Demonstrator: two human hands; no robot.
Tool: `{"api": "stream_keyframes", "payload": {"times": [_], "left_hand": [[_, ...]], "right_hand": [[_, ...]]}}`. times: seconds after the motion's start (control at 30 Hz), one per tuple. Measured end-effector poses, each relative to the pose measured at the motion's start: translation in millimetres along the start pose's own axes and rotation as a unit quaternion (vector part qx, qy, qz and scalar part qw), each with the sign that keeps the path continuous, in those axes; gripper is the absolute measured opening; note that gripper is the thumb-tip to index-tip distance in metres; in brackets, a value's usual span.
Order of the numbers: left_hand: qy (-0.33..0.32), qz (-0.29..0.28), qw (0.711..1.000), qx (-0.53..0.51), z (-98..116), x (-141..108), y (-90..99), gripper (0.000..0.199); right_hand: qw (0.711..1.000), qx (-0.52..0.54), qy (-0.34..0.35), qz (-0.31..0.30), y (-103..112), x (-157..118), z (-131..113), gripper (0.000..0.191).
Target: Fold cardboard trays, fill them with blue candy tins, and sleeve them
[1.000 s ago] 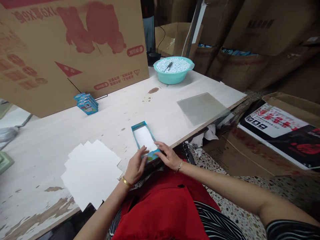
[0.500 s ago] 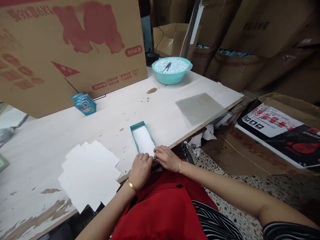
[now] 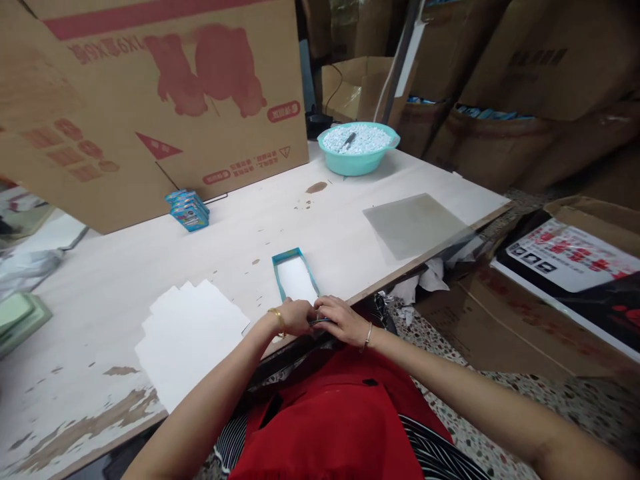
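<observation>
A shallow open box [image 3: 287, 255] with blue walls and a white inside lies at the table's front edge. My left hand [image 3: 300, 316] is bent across its near end, fingers closed on the wall there. From the other side, my right hand [image 3: 344, 320] pinches the same end, its fingertips meeting those of the left. The hands hide that end, so how its flaps lie cannot be made out. Left of the box, a fanned stack of white cards [image 3: 193, 333] rests on the table, close to my left forearm.
Several small blue packets [image 3: 189, 212] stand by a big cardboard carton [image 3: 210, 87]. A turquoise basin [image 3: 357, 162] of small pale pellets holds a dark tool. A translucent sheet [image 3: 417, 225] lies at right. A pale green device [image 3: 23, 320] sits at far left; cartons line the floor.
My left hand has turned, its wrist rising over the table edge and its fingers now pointing right along the box's near end. My right hand stays there. The view has shifted slightly left.
</observation>
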State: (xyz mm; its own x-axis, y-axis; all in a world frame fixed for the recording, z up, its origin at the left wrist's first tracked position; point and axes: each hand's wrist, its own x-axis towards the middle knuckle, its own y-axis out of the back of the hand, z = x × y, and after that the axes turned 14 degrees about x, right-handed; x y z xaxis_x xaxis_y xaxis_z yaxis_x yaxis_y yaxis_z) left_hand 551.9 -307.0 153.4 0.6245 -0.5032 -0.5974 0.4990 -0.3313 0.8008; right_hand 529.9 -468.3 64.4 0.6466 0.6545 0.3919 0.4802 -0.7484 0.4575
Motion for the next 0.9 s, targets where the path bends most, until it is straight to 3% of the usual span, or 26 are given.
{"api": "stream_keyframes", "payload": {"times": [0.07, 0.1, 0.23, 0.3, 0.37, 0.43, 0.53, 0.7, 0.8, 0.9], "left_hand": [[0.0, 0.013, 1.0, 0.008, 5, -4, -3.8, 0.008], [0.006, 0.048, 0.999, 0.01, 8, -10, -7.9, 0.011], [0.059, 0.284, 0.957, -0.017, 7, -58, -42.9, 0.043], [0.1, 0.342, 0.933, -0.038, -8, -89, -67.7, 0.063], [0.157, 0.351, 0.922, -0.047, -35, -115, -89.2, 0.063], [0.219, 0.35, 0.91, -0.046, -73, -130, -99.0, 0.055], [0.294, 0.359, 0.885, -0.018, -142, -134, -83.6, 0.053], [0.398, 0.319, 0.854, 0.101, -261, -120, -16.6, 0.064], [0.423, 0.283, 0.847, 0.151, -329, -108, 12.9, 0.079], [0.416, 0.256, 0.856, 0.17, -391, -88, 30.3, 0.095]], "right_hand": [[1.0, 0.004, 0.006, -0.006, 1, -1, 0, 0.012], [1.0, 0.002, 0.008, -0.001, 2, -1, 1, 0.011], [0.998, -0.021, 0.008, 0.056, 13, 5, 14, 0.012], [0.996, -0.033, 0.019, 0.082, 18, 14, 25, 0.014], [0.994, -0.039, 0.039, 0.092, 21, 29, 34, 0.015], [0.995, -0.042, 0.061, 0.071, 18, 48, 42, 0.013], [0.994, -0.069, 0.078, 0.014, 5, 82, 48, 0.009], [0.986, -0.149, 0.069, -0.003, -26, 131, 51, 0.005], [0.984, -0.162, 0.068, -0.041, -36, 143, 51, 0.004], [0.981, -0.173, 0.065, -0.057, -42, 146, 60, 0.008]]}}
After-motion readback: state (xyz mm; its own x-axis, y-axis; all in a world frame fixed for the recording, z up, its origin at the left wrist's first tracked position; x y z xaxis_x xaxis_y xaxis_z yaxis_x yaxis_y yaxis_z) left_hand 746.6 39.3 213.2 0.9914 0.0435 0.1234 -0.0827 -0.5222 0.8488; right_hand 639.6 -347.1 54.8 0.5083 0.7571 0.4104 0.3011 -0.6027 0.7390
